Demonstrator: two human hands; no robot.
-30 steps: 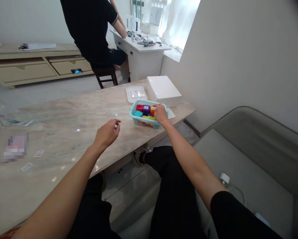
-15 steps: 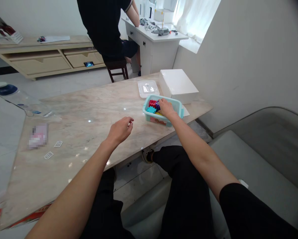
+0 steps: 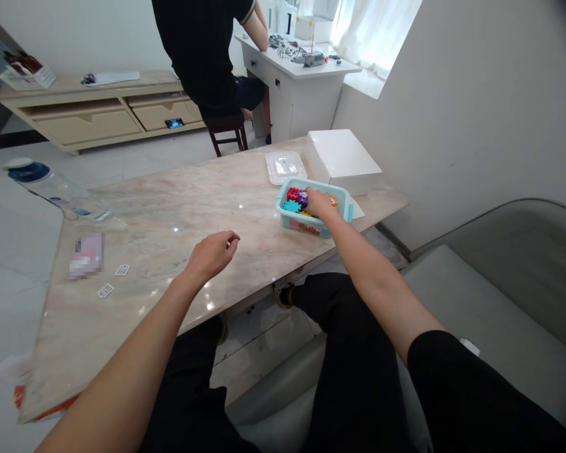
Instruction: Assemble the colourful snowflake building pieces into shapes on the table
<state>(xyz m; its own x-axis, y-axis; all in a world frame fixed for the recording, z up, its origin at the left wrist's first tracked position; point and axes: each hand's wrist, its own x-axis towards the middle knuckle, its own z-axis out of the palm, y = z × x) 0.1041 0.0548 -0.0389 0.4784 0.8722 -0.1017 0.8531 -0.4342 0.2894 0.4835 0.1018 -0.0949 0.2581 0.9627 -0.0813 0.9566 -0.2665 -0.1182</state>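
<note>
A light-blue plastic basket [image 3: 311, 224] stands near the far right of the marble-topped table. Inside lie a red gear-shaped block [image 3: 293, 194], a turquoise block [image 3: 291, 206], a purple block [image 3: 303, 199] and some yellow and orange pieces. My right hand [image 3: 318, 204] reaches down among these blocks, its fingertips hidden in the basket. Left of the basket, my left hand [image 3: 213, 253] hovers over the table with curled fingers and the thumb against them. Nothing shows in it.
Behind the basket are a clear plastic lid [image 3: 285, 167] and a white box [image 3: 344, 154]. A bottle [image 3: 60, 192], a pinkish packet [image 3: 87, 256] and two small white lattice pieces [image 3: 123, 270] are on the left. A person [image 3: 202, 50] sits at a white desk [image 3: 306, 94].
My left hand has drawn back to the left, away from the basket, and its fingers have closed. My right hand has sunk slightly deeper among the blocks. The view has shifted a little.
</note>
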